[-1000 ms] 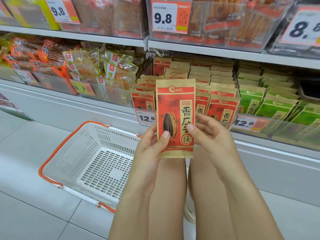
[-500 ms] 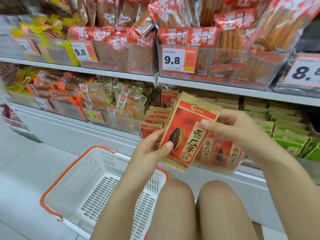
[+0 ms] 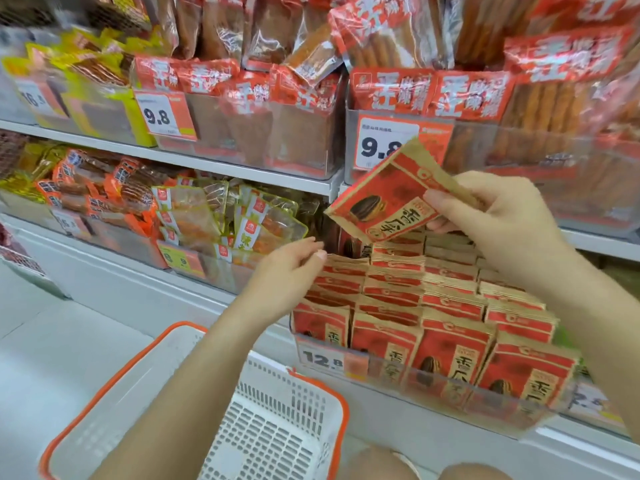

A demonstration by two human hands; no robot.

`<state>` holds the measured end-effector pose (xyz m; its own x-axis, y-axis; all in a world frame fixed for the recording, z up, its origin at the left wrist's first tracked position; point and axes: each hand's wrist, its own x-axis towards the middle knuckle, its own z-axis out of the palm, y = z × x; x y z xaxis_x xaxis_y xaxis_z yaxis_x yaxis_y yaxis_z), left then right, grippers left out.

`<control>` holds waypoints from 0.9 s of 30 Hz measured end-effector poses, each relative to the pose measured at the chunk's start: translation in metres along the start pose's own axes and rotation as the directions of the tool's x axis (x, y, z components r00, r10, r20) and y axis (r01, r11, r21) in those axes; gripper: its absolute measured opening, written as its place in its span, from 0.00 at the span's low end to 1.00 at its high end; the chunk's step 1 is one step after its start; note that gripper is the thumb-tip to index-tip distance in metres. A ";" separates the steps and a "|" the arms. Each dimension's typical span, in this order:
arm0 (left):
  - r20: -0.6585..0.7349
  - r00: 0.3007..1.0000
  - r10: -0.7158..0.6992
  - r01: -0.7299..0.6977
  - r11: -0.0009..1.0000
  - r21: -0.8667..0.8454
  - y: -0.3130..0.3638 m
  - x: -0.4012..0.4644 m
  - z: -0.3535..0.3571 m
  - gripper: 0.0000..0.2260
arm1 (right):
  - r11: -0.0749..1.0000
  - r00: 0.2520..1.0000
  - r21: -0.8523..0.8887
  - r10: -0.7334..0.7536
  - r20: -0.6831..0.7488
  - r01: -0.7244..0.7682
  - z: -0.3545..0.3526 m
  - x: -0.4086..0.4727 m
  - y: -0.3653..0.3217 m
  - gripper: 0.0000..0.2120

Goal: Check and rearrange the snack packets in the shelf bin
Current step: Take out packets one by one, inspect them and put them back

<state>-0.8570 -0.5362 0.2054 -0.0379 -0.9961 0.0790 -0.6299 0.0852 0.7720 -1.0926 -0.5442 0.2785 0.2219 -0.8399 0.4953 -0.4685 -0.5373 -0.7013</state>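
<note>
Pinching one red sunflower-seed packet (image 3: pixel 388 199) by its top edge, the right hand (image 3: pixel 498 216) is holding it tilted, just above the back rows of the shelf bin (image 3: pixel 433 379). Below and left of that grip, the left hand (image 3: pixel 287 271) is touching the top of a packet in the back left of the bin, fingers loosely bent; can't tell if it's actually gripping. Packets in the bin (image 3: pixel 426 303) are standing in four columns, several deep, too overlapped to count properly. One white basket (image 3: pixel 221 420) with orange trim is sitting on the floor under the left forearm.
</note>
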 end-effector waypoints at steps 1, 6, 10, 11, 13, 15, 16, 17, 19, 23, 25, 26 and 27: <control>0.033 0.999 0.003 -0.005 0.998 0.061 -0.003 0.010 0.002 0.19 | 0.997 0.999 -0.065 -0.034 0.004 0.034 0.007 0.004 0.007 0.11; 0.196 0.977 0.078 -0.122 0.966 0.226 -0.015 0.049 0.016 0.24 | 0.964 0.989 -0.222 -0.147 0.010 0.146 0.030 0.017 0.026 0.11; 0.245 0.969 0.025 -0.117 0.921 0.372 -0.023 0.058 0.026 0.23 | 0.935 0.977 -0.282 -0.211 0.038 0.213 0.040 0.024 0.039 0.13; 0.239 0.971 0.011 -0.102 0.923 0.371 -0.024 0.058 0.028 0.22 | 0.915 0.972 -0.329 -0.226 0.059 0.232 0.044 0.026 0.042 0.13; 0.216 0.976 0.007 -0.089 0.923 0.373 -0.026 0.056 0.029 0.21 | 0.851 0.959 -0.443 -0.267 0.097 0.282 0.052 0.028 0.049 0.13; 0.188 0.982 0.013 -0.085 0.921 0.379 -0.026 0.055 0.030 0.20 | 0.799 0.948 -0.511 -0.285 0.141 0.316 0.059 0.030 0.055 0.14; 0.179 0.984 0.017 -0.085 0.921 0.379 -0.025 0.054 0.031 0.20 | 0.780 0.943 -0.531 -0.285 0.169 0.331 0.061 0.031 0.057 0.14; 0.174 0.985 0.017 -0.084 0.921 0.381 -0.024 0.054 0.031 0.20 | 0.760 0.937 -0.548 -0.287 0.198 0.349 0.064 0.032 0.059 0.13; 0.165 0.986 0.029 -0.091 0.921 0.379 -0.024 0.053 0.031 0.20 | 0.734 0.928 -0.568 -0.307 0.211 0.372 0.067 0.035 0.062 0.12; 0.163 0.985 0.047 -0.104 0.928 0.357 -0.027 0.051 0.031 0.20 | 0.715 0.912 -0.578 -0.384 0.143 0.392 0.069 0.033 0.061 0.19; 0.164 0.986 0.041 -0.098 0.928 0.361 -0.027 0.051 0.031 0.19 | 0.701 0.903 -0.587 -0.409 0.134 0.404 0.069 0.030 0.062 0.20; 0.163 0.986 0.042 -0.099 0.927 0.363 -0.027 0.050 0.030 0.20 | 0.701 0.905 -0.589 -0.403 0.139 0.403 0.069 0.029 0.062 0.20; 0.163 0.986 0.047 -0.105 0.925 0.365 -0.027 0.051 0.030 0.20 | 0.701 0.908 -0.591 -0.391 0.150 0.399 0.070 0.029 0.062 0.21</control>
<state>-0.8657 -0.5896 0.1695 -0.1933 -0.9811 0.0120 -0.8618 0.1756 0.4758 -1.0559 -0.6070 0.2133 0.5127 -0.5643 0.6471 -0.7451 -0.6669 0.0087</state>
